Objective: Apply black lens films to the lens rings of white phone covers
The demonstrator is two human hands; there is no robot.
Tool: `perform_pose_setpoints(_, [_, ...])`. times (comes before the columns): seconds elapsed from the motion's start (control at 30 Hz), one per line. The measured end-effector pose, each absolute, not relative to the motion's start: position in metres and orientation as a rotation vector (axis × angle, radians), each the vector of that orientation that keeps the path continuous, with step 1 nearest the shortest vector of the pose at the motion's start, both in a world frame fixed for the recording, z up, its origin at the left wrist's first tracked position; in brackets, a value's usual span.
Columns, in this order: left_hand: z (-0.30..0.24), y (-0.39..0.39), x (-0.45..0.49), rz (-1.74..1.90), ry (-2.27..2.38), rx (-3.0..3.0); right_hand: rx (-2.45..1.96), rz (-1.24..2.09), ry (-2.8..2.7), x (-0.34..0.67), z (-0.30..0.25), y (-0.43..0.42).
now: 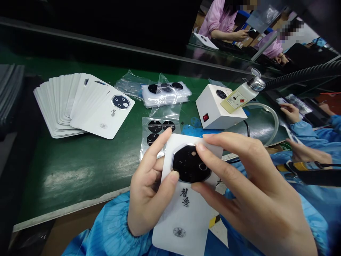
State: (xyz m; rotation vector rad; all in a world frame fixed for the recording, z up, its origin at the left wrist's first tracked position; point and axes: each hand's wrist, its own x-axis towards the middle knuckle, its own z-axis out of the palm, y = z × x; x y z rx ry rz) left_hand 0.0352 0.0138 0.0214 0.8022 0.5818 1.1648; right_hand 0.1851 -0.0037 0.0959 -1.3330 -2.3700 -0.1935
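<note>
Close in front of me, a white phone back cover (195, 220) is tilted up, with dark printed characters and a round seal on it. My left hand (149, 192) grips its left edge, thumb on the face beside the lens area. On the cover's upper part lies a black octagonal camera lens plate (186, 167) within a silver rim. My right hand (247, 177) is closed around that plate's right side, thumb below it and a fingertip on its upper edge; another finger touches the cover's top edge. A clear sheet with black lens plates (155, 126) lies just behind.
Fanned white covers (101, 113) lie left on the green bench (93, 170). A stack of clear film (165, 96) carries black plates. Right of it, a bottle of yellow liquid (237, 97) stands tilted by a white box (221, 112) with a red switch. Co-workers' hands (291, 112) are at right.
</note>
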Motion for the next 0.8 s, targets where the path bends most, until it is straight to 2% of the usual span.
perform_pose_setpoints(0.47, [0.0229, 0.0192, 0.0349, 1.077, 0.538, 0.714, -1.389, -0.242, -2.381, 0.1825, 0.0989, -0.0058])
perform_pose_setpoints(0.8, [0.0231, 0.0173, 0.0353, 1.141, 0.607, 0.801, -1.388, -0.203, -2.363, 0.1817, 0.0977, -0.0059])
